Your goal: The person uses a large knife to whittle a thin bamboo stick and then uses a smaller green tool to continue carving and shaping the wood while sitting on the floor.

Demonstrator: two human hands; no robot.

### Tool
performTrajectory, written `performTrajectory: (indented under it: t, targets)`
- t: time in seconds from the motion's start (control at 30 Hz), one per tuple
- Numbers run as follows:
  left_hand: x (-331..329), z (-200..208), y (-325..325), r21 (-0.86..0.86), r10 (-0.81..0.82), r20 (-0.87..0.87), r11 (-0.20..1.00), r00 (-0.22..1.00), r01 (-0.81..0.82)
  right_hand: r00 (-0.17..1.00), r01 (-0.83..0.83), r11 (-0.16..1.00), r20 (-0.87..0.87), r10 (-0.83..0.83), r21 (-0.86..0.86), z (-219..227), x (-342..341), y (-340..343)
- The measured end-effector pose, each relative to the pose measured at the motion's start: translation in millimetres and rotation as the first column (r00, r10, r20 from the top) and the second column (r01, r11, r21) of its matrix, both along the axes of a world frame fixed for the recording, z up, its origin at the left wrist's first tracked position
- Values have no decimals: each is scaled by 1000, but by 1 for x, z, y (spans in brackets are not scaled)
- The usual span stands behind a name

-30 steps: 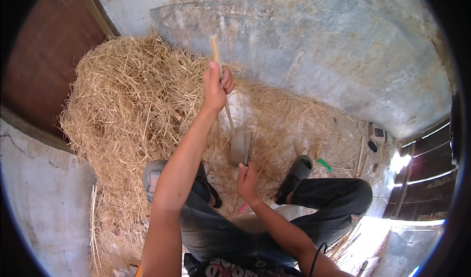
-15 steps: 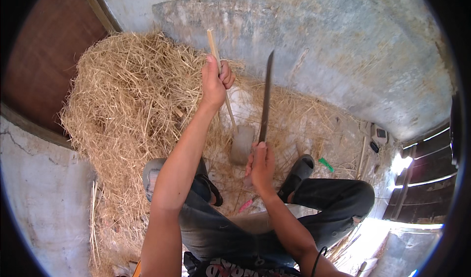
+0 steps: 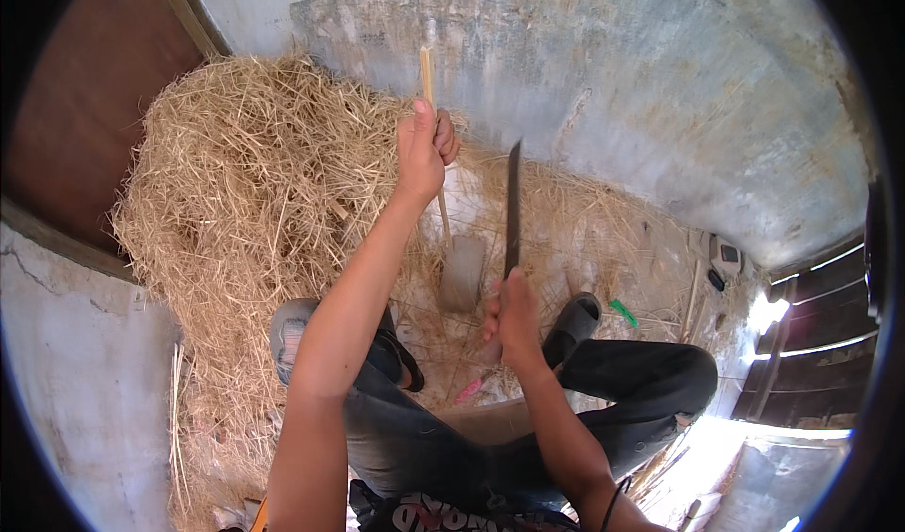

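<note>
My left hand [image 3: 426, 147] is closed round a thin, pale wooden stick [image 3: 427, 76], held nearly upright. Its lower part runs down to a grey-brown block [image 3: 463, 274] on the floor; I cannot tell whether the tip touches it. In my right hand [image 3: 512, 320] is a long machete [image 3: 513, 207] with a dark, narrow blade pointing up and away from me. The blade stands to the right of the stick, apart from it. A little of the machete's handle shows below my fingers.
A big heap of dry straw [image 3: 255, 174] fills the left side against the wall [image 3: 584, 70]. Loose straw litters the floor. A green scrap [image 3: 623, 312] and a pink object [image 3: 468, 391] lie near my sandals [image 3: 572, 327]. Small dark devices [image 3: 727, 255] rest at the right.
My left hand has shifted slightly right with the stick, which now stands more upright. My right hand has moved a little right and toward me, bringing the machete's tip lower in view.
</note>
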State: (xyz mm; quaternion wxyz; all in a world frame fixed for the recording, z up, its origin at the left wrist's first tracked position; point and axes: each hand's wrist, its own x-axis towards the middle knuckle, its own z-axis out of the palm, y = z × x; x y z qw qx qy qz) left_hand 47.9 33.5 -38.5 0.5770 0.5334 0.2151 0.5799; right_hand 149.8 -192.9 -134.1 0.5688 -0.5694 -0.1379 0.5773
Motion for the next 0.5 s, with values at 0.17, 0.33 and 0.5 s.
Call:
performTrajectory:
  t: [0.17,0.33,0.5]
  targets:
    - [7,-2,4,-20,33,24,999,999,-33,960,163,912,154,-235,376,12,-20,15]
    - [6,2,6,3,82,24,997,996,-82,949,-98,994,295,109,-55,-60,-63,-25]
    - [3,-3,3,-29,220,63,975,973,-219,994,-104,962,5,109,-252,-48,-47,-31]
